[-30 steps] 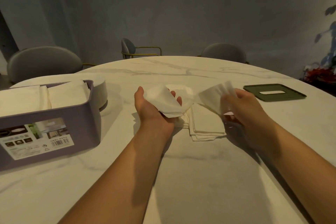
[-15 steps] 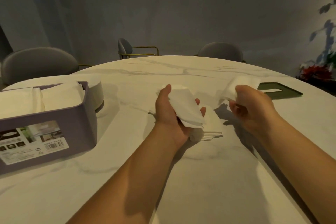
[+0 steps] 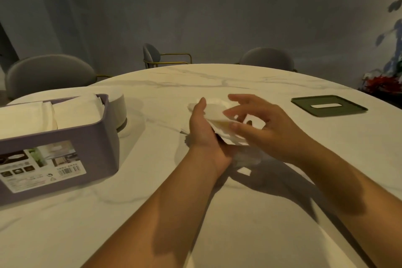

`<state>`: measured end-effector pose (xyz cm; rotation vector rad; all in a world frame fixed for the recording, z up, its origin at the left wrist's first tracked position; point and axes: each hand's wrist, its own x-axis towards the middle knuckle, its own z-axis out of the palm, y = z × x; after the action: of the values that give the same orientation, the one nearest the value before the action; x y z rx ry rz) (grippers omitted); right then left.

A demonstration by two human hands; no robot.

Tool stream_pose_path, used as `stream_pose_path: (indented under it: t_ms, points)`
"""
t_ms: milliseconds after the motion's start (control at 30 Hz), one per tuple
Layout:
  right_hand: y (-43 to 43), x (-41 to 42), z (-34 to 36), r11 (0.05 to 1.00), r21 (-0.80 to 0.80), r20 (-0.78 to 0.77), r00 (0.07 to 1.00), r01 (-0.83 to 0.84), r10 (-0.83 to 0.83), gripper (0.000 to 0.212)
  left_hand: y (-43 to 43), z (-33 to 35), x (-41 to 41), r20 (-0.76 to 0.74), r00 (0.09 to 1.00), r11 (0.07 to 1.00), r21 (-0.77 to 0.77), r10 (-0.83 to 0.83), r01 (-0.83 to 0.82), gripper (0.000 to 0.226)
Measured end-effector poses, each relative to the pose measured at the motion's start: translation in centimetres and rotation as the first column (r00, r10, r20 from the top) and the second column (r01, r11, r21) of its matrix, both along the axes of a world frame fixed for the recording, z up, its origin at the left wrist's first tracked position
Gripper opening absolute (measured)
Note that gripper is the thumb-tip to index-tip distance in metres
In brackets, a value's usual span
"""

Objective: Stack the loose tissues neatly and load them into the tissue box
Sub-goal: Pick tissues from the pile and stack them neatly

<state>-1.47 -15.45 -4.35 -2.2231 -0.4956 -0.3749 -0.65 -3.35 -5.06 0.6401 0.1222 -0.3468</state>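
My left hand (image 3: pixel 203 132) is held palm up above the table's middle and cradles a small pile of white tissues (image 3: pixel 214 113), thumb raised beside them. My right hand (image 3: pixel 269 128) hovers over that pile with fingers spread; its thumb and fingertips touch the tissues' right edge. Below both hands lies a folded tissue stack (image 3: pixel 244 171), mostly hidden. The purple tissue box (image 3: pixel 104 137) stands at the left, holding white tissues (image 3: pixel 76 112). Its dark green lid (image 3: pixel 304 103) with a slot lies flat at the far right.
A white round container (image 3: pixel 118 104) stands right behind the purple box. The marble table (image 3: pixel 250 213) is round. Grey chairs (image 3: pixel 47 74) ring its far side, and red flowers (image 3: pixel 382 81) stand off its right edge.
My right hand has come in from the right and laid its tissue on the pile in my left hand; its fingers have spread. My left hand stayed in place.
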Motion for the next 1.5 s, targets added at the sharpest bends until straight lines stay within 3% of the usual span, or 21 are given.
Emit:
stream_pose_path:
  t_ms: [133, 267, 367, 467, 633, 1000, 1133, 1233, 1300, 1367, 1400, 1500]
  points:
    - [-1.8, 0.4, 1.0, 0.994, 0.053, 0.032, 0.994, 0.098, -0.1, 0.014, 1.8, 0.2, 1.1, -0.072, 0.983, 0.966, -0.186, 0.17, -0.18, 0.056]
    - [-3.0, 0.9, 0.0, 0.987, -0.126, -0.14, 0.983, 0.103, -0.12, 0.02, 3.5, -0.3, 1.6, -0.146, 0.953, 0.929, -0.226, 0.266, -0.294, 0.064]
    - [-2.7, 1.1, -0.7, 0.952, -0.303, -0.292, 0.947, 0.04, -0.132, 0.036, 3.7, -0.3, 1.4, -0.163, 0.944, 0.928, -0.199, 0.286, -0.316, 0.065]
    - [-2.5, 1.2, -0.9, 0.931, -0.364, -0.288, 0.946, 0.034, -0.147, 0.047, 3.7, -0.2, 1.4, -0.167, 0.94, 0.93, -0.171, 0.298, -0.326, 0.064]
    - [-2.2, 0.9, -0.6, 0.933, -0.351, -0.229, 0.959, 0.078, -0.166, 0.041, 3.6, 0.1, 1.1, -0.176, 0.938, 0.94, -0.118, 0.298, -0.321, 0.057]
    - [-2.6, 1.0, -0.7, 0.94, -0.237, -0.112, 0.954, 0.246, -0.278, 0.006, 3.7, 0.0, 1.2, -0.176, 0.945, 0.95, -0.102, 0.275, -0.296, 0.055]
    - [-2.6, 1.2, -0.7, 0.955, -0.001, -0.178, 0.94, 0.297, -0.292, 0.011, 3.6, 0.0, 1.5, -0.178, 0.936, 0.939, -0.112, 0.302, -0.324, 0.055]
    - [-2.8, 1.3, -0.4, 0.825, 0.334, -0.411, 0.858, 0.455, -0.307, 0.019, 3.4, -0.1, 1.6, -0.164, 0.932, 0.93, -0.128, 0.323, -0.345, 0.053]
    - [-3.2, 1.3, -0.1, 0.614, 0.57, -0.6, 0.787, 0.546, -0.144, 0.036, 3.1, 0.2, 1.5, -0.145, 0.93, 0.927, -0.121, 0.337, -0.355, 0.051]
    - [-3.4, 1.1, 0.5, 0.384, 0.645, -0.719, 0.695, 0.661, 0.011, 0.046, 2.8, 0.5, 1.3, -0.132, 0.925, 0.922, -0.112, 0.357, -0.372, 0.047]
    - [-3.6, 1.0, 0.6, 0.319, 0.652, -0.737, 0.674, 0.688, 0.054, 0.048, 2.5, 0.6, 1.2, -0.122, 0.923, 0.92, -0.108, 0.365, -0.378, 0.044]
    - [-3.5, 0.9, 0.8, 0.216, 0.73, -0.675, 0.733, 0.648, 0.081, 0.036, 1.8, 0.6, 0.9, -0.065, 0.937, 0.932, -0.1, 0.344, -0.349, 0.039]
